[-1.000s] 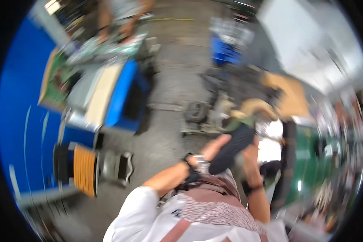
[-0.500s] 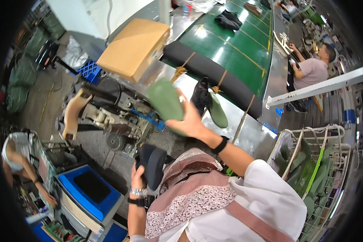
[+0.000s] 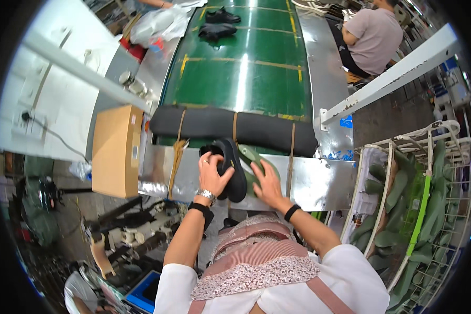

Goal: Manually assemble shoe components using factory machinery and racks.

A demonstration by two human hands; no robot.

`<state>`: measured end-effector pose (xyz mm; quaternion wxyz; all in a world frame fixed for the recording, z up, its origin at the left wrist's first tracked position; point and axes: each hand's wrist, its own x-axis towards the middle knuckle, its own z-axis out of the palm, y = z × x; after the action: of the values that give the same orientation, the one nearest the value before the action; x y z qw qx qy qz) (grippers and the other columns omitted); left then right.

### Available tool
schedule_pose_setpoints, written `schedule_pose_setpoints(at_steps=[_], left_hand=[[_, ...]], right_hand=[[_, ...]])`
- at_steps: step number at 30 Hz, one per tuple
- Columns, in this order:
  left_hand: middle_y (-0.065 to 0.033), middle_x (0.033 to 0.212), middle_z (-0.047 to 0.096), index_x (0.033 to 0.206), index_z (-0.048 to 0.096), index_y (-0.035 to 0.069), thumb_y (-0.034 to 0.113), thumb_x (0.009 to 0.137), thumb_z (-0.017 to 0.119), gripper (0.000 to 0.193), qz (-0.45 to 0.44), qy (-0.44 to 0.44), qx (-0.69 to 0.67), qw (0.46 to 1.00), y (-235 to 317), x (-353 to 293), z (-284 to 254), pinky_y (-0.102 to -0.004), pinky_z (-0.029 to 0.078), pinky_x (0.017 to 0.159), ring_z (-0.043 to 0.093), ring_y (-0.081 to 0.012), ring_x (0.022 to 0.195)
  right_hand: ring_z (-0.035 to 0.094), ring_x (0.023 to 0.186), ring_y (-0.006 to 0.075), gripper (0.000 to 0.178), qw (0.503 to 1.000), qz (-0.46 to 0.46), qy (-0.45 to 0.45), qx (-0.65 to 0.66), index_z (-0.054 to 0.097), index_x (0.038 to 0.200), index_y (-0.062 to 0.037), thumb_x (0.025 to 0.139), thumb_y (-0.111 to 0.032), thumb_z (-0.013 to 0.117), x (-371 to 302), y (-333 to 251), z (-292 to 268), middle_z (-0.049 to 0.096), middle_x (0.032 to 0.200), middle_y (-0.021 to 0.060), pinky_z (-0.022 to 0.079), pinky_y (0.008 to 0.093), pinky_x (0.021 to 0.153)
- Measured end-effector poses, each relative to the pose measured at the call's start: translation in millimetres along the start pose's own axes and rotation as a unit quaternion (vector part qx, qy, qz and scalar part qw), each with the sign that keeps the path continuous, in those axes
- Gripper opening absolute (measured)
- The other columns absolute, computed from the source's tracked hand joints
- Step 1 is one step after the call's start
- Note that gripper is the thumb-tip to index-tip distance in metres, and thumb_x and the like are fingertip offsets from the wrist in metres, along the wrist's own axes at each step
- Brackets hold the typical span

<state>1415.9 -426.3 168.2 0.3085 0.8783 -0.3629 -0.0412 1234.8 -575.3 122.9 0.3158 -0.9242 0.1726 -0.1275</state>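
Note:
Over the metal ledge at the belt's near end, my left hand grips a black shoe, tilted with its sole turned to the right. Part of another black shoe shows just beyond that hand. Close beside the shoe, my right hand is closed around a green shoe last. More green shows below its fingers; whether that is a second last I cannot tell.
A padded black roll tied with cords crosses the green conveyor belt, which carries black shoes. At left stands a cardboard box; at right, a wire rack of green lasts. A person sits far right.
I have turned toward the belt. My right hand has lowered the green last to the ledge, and my left hand has brought the black shoe up from my waist beside it.

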Motion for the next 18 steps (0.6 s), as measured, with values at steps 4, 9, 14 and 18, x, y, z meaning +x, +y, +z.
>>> schedule_pose_setpoints(at_steps=[4, 9, 14, 18], left_hand=[[-0.0339, 0.129, 0.053, 0.117, 0.064, 0.002, 0.061, 0.083, 0.066, 0.068, -0.005, -0.177, 0.05, 0.983, -6, 25, -11, -0.0502, 0.049, 0.096, 0.058, -0.0472, 0.111], [-0.029, 0.116, 0.062, 0.116, 0.068, 0.003, 0.064, 0.086, 0.061, 0.069, -0.065, -0.213, 0.097, 0.97, -50, -9, -14, -0.0503, 0.049, 0.093, 0.058, -0.0436, 0.111], [-0.0199, 0.111, 0.067, 0.099, 0.074, 0.002, 0.061, 0.084, 0.066, 0.061, -0.103, -0.24, 0.104, 0.96, -87, -46, -18, -0.0486, 0.05, 0.088, 0.059, -0.0374, 0.109], [-0.019, 0.111, 0.067, 0.099, 0.075, 0.004, 0.058, 0.081, 0.07, 0.057, -0.129, -0.256, 0.066, 0.956, -111, -33, -31, -0.046, 0.051, 0.086, 0.063, -0.0361, 0.103]], right_hand=[[0.033, 0.139, 0.0481, 0.07, 0.999, 0.044, 0.009, -0.026, 0.057, 0.136, -0.0137, 0.071, -0.021, 0.081, 9, -10, 14, 0.031, 0.152, 0.0284, 0.029, 0.0552, 0.115], [0.032, 0.14, 0.045, 0.065, 0.998, 0.063, 0.013, -0.028, 0.064, 0.126, -0.0109, 0.066, -0.027, 0.085, 36, -26, 30, 0.033, 0.15, 0.0271, 0.027, 0.0576, 0.113], [0.038, 0.134, 0.0439, 0.045, 0.995, 0.072, 0.05, -0.042, 0.07, 0.112, -0.0066, 0.074, -0.028, 0.08, 53, -32, 38, 0.042, 0.144, 0.0251, 0.03, 0.0549, 0.11], [0.045, 0.129, 0.0409, 0.038, 0.987, 0.139, 0.077, 0.008, 0.071, 0.106, -0.005, 0.077, -0.027, 0.078, 57, -29, 43, 0.049, 0.137, 0.0216, 0.034, 0.0521, 0.108]])
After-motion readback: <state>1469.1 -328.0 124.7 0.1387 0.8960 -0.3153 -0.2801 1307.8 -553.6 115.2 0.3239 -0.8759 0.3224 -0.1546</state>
